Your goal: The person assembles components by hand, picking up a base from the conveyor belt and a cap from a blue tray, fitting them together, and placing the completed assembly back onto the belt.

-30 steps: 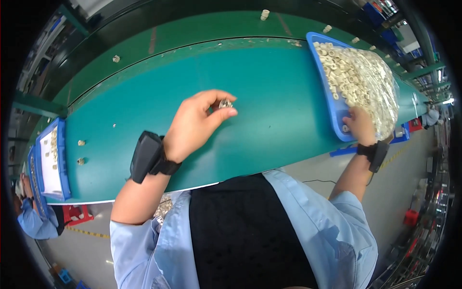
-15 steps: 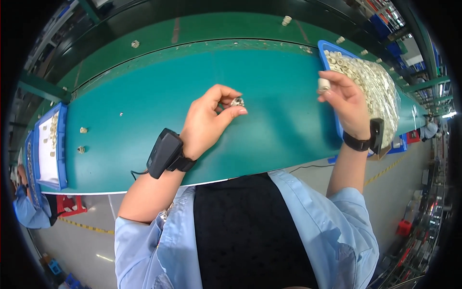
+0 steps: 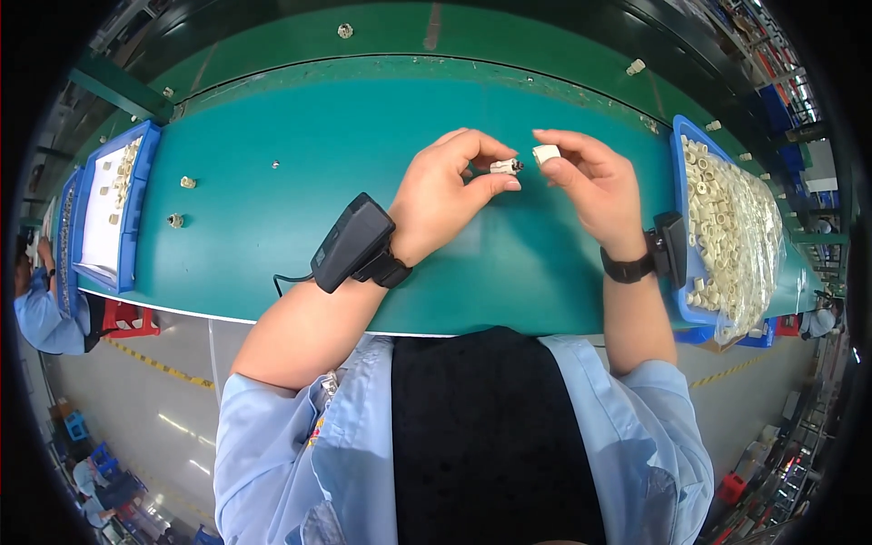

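Between thumb and fingers of my left hand (image 3: 451, 191) is a small cream part with metal pieces (image 3: 505, 167), its dark metallic end pointing right. My right hand (image 3: 595, 186) pinches a short cream plastic sleeve (image 3: 546, 153). The two pieces face each other across a small gap above the green work surface (image 3: 363, 127). A blue tray (image 3: 683, 227) beyond my right wrist holds many similar cream sleeves (image 3: 718, 204), partly under clear plastic film.
A blue tray (image 3: 130, 232) with a white liner and cream parts stands at the left end. Two small parts (image 3: 188, 182) (image 3: 175, 220) lie beside it, with a tiny piece (image 3: 276, 164) farther right. More parts sit along the far green strip (image 3: 509, 27). A co-worker (image 3: 54, 313) is at far left.
My right hand has come left from beside the right tray, bringing the sleeve close to the part in my left hand. The view has shifted, and the left-hand part now points right.
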### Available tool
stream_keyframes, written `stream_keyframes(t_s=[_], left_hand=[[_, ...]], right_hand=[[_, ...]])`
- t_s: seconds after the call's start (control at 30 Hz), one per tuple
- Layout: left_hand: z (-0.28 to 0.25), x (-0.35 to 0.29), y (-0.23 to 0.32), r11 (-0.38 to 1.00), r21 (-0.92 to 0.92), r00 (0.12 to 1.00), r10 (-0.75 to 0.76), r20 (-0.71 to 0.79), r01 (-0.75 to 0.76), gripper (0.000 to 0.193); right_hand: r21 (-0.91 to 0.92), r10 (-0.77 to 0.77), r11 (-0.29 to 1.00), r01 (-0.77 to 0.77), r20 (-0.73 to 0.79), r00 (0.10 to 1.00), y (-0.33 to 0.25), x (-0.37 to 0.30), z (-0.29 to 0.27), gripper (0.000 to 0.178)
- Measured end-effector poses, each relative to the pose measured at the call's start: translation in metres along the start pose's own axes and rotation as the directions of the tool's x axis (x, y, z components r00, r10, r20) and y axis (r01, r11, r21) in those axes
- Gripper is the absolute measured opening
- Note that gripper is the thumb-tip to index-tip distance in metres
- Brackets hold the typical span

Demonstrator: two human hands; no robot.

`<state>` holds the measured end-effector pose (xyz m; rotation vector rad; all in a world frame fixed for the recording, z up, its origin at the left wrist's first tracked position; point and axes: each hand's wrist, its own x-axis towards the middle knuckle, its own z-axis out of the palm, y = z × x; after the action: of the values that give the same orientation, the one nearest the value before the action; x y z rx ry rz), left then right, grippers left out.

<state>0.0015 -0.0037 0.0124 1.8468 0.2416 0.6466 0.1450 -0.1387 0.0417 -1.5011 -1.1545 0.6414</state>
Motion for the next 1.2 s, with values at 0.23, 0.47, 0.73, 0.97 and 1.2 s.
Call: stream_keyframes(t_s=[0.23,0.47,0.73,0.97,1.2], left_hand=[[0.001,0.001,0.005,1.000,-0.006,0.999,0.027,0.028,-0.027,0.018],[0.005,0.000,-0.001,0.995,-0.103,0.996,0.017,0.084,-0.008,0.016],[0.001,-0.001,-0.010,0.743,-0.595,0.947,-0.174,0.271,0.307,0.007],[-0.005,0.003,-0.005,0.698,-0.613,0.919,-0.178,0.352,0.371,0.006],[-0.001,0.008,-0.017,0.663,-0.713,0.971,-0.104,0.213,0.227,0.012]], right_hand=[[-0.131,-0.131,0.983,0.127,-0.020,0.991,0.004,-0.006,0.004,0.027],[-0.195,-0.223,0.953,0.232,0.067,0.973,-0.002,-0.005,-0.001,0.025],[-0.176,-0.180,0.966,0.189,0.064,0.982,0.000,-0.007,0.003,0.025],[-0.313,-0.196,0.925,0.215,0.092,0.976,-0.007,-0.007,0.010,0.024],[-0.157,-0.041,0.986,0.060,0.122,0.992,-0.009,0.023,0.016,0.021]])
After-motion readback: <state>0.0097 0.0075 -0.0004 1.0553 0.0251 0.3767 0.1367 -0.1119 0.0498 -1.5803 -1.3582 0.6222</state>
